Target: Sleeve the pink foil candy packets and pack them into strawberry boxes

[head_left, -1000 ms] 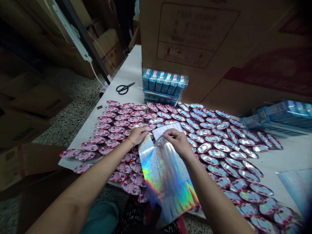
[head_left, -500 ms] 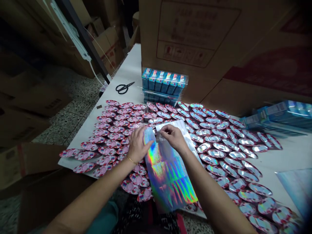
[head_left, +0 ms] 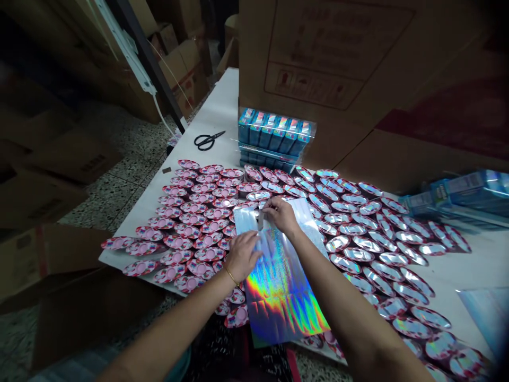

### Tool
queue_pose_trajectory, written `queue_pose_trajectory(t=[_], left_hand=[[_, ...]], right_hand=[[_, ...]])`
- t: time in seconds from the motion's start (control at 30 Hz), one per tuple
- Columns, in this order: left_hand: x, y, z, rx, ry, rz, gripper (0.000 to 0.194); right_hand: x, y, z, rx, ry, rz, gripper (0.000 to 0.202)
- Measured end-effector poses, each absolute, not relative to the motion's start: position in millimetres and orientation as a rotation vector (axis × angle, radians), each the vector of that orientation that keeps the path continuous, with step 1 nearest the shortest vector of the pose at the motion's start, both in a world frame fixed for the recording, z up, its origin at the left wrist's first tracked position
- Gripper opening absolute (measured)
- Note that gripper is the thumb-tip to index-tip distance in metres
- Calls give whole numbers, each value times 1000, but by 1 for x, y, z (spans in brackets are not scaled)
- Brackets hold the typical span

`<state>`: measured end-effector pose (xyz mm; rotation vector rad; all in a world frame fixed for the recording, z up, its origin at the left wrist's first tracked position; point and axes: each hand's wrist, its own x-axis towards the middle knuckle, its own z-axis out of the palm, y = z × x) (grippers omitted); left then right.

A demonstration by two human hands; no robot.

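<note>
**The left hand lay lower on the shiny sheet while the right hand pinched a strip**

The holographic sheet [head_left: 284, 297] lay across the oval-topped items, its lower end reaching past the front edge of the tabletop [head_left: 222, 98]. The right hand [head_left: 263, 212] was closed at thumb and forefinger on a small grey strip [head_left: 261, 220] near the sheet's upper edge; whether the strip was still joined to the sheet could not be told. The left hand [head_left: 257, 245] was mostly open, thumb parted from the fingers, over the sheet's left edge, with no object visible in its grasp.

Compared with one second earlier, when the left hand pinched the sheet's upper left corner, it had dropped nearer the body and opened. The right hand was slightly farther up, and the bright rainbow bands spread wider across the sheet's lower half. The view had shifted slightly.

The surroundings kept their arrangement: pink-centred ovals [head_left: 193, 219] to the left, silvery-topped ovals [head_left: 353, 229] to the right, scissors [head_left: 213, 138] near the far left edge, and wrapped blue boxes [head_left: 272, 130] before a large carton [head_left: 314, 53].
</note>
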<state>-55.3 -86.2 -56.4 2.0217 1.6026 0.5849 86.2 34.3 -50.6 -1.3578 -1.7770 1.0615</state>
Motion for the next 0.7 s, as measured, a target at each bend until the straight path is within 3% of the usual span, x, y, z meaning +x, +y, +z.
queue_pose_trajectory(t=[0.17,0.37,0.7], left_hand=[[-67,-30,-45,1533,1701,879,29],[-80,14,-32,1581,1476,621,28],[-66,16,-53,2030,1842,272,23]], right_hand=[[89,25,-48,-1185,-1819,1034,11],[86,22,-41,-1125,-1957,915,12],[99,-17,-5,-1073,-2029,922,13]])
